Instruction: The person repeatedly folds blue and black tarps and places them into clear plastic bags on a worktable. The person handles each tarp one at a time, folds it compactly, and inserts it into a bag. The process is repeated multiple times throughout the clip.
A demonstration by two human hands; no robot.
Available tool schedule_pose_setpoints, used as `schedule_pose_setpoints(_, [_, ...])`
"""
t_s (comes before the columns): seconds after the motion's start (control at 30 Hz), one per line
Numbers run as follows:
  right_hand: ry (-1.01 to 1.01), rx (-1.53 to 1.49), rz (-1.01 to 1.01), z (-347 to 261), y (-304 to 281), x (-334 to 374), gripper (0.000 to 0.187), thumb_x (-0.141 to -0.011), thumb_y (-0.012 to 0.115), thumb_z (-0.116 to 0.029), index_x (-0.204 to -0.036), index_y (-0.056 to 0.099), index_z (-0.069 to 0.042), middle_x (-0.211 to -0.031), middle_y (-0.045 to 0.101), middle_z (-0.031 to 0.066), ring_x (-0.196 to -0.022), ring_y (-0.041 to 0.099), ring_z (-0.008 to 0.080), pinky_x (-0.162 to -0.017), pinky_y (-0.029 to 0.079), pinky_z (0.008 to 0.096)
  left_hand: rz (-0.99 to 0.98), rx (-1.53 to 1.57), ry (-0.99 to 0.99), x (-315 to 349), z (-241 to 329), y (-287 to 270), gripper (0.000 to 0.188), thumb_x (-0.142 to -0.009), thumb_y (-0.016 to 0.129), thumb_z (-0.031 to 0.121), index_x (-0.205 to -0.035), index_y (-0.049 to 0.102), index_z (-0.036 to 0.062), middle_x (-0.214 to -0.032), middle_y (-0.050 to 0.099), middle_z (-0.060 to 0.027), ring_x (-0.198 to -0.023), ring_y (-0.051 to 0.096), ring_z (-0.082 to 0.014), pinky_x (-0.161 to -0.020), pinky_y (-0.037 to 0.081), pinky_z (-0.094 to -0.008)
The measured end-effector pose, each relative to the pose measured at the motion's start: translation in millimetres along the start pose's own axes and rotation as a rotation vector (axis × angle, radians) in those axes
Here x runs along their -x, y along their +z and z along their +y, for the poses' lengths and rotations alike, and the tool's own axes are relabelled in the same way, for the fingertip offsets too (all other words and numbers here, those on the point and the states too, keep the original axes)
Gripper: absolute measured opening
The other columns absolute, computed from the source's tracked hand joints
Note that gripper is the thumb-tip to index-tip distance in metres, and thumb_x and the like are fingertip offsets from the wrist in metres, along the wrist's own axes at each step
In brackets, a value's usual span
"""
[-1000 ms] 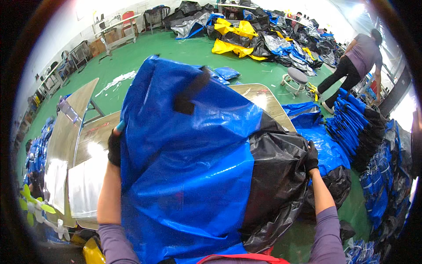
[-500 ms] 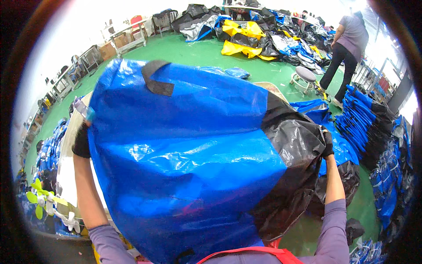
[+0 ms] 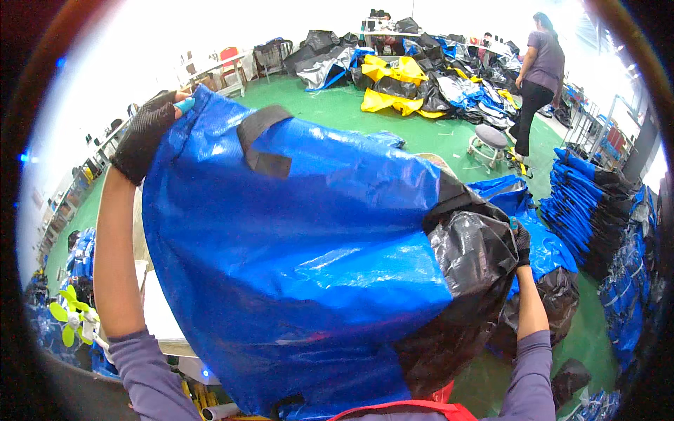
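Note:
A large blue woven plastic bag (image 3: 302,231) with a black end hangs spread out in front of me. A black webbing strap loop (image 3: 261,140) sits near its upper left edge. My left hand (image 3: 144,137), in a black fingerless glove, pinches the bag's upper left corner. On the right, my right hand (image 3: 521,245), gloved alike, is closed on the black end's edge, partly hidden by the folds. Something small and light blue shows at the fingers of each hand. The bag covers most of the table behind it.
To my right stands a stack of folded blue and black bags (image 3: 572,203). A round grey stool (image 3: 489,139) is beyond it, near a walking person (image 3: 540,77). Heaped yellow, black and silver sheeting (image 3: 400,84) lies far back. A small green fan (image 3: 70,313) is at left.
My left hand has risen and moved inward, lifting the bag's left corner. The right hand shifted only slightly. The person at the back has walked farther away.

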State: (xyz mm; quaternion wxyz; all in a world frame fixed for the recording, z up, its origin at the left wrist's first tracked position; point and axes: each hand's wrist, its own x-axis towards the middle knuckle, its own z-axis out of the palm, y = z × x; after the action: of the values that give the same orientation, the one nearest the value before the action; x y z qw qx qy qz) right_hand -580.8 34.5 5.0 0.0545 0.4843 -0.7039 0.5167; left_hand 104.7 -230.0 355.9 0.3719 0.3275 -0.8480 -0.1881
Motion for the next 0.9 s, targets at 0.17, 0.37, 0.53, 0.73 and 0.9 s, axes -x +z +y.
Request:
schedule_pose_setpoints(0.17, [-0.086,0.331,-0.007,34,-8,-7,0.027,-0.088,0.062,-0.025,-0.096,0.065,0.001,-0.078,0.065,0.0189,-0.067,0.061,0.0331,-0.062,0.047,0.0411,0.050,0.118,-0.030,-3,-36,-32,0.032,-0.095,0.056,0.023,-0.118,0.059,0.0023,-0.118,0.060,-0.0199,-0.112,0.057,-0.0325,-0.094,0.047,-0.0402])
schedule_pose_setpoints(0.37, [0.004,0.144,0.039,93,-14,-6,0.049,-0.092,0.054,-0.048,-0.078,0.064,-0.003,-0.066,0.062,0.0166,-0.061,0.055,0.0328,-0.057,0.041,0.0450,0.129,-0.524,-0.052,50,-119,-10,0.038,-0.097,0.048,0.023,-0.127,0.054,0.0009,-0.135,0.051,-0.0178,-0.126,0.046,-0.0295,-0.109,0.031,-0.0375])
schedule_pose_setpoints(0.53, [0.354,0.058,0.124,65,-9,-15,0.061,-0.089,0.049,-0.060,-0.075,0.066,-0.003,-0.060,0.060,0.0109,-0.057,0.050,0.0164,-0.057,0.042,0.0388,-0.342,0.079,-0.667,220,-180,64,0.056,-0.093,0.055,0.035,-0.138,0.043,0.0038,-0.134,0.050,-0.0123,-0.122,0.045,-0.0236,-0.108,0.031,-0.0370])
schedule_pose_setpoints(0.73, [0.465,0.464,-0.330,-90,-11,32,0.084,-0.076,0.064,-0.063,-0.125,0.050,0.003,-0.119,0.059,0.0278,-0.116,0.054,0.0413,-0.096,0.044,0.0447,0.096,0.292,-0.792,317,-220,144,0.062,-0.087,0.065,0.046,-0.133,0.050,0.0068,-0.118,0.060,-0.0068,-0.104,0.057,-0.0195,-0.087,0.049,-0.0327])
schedule_pose_setpoints(0.9, [0.558,0.735,-0.626,-147,-16,94,0.089,-0.082,0.046,-0.073,-0.129,0.048,0.002,-0.109,0.063,0.0281,-0.102,0.062,0.0418,-0.087,0.049,0.0486,-0.085,0.389,-1.110,358,-270,145,0.066,-0.097,0.045,0.050,-0.146,0.034,0.0068,-0.140,0.046,-0.0121,-0.123,0.047,-0.0267,-0.103,0.040,-0.0400])
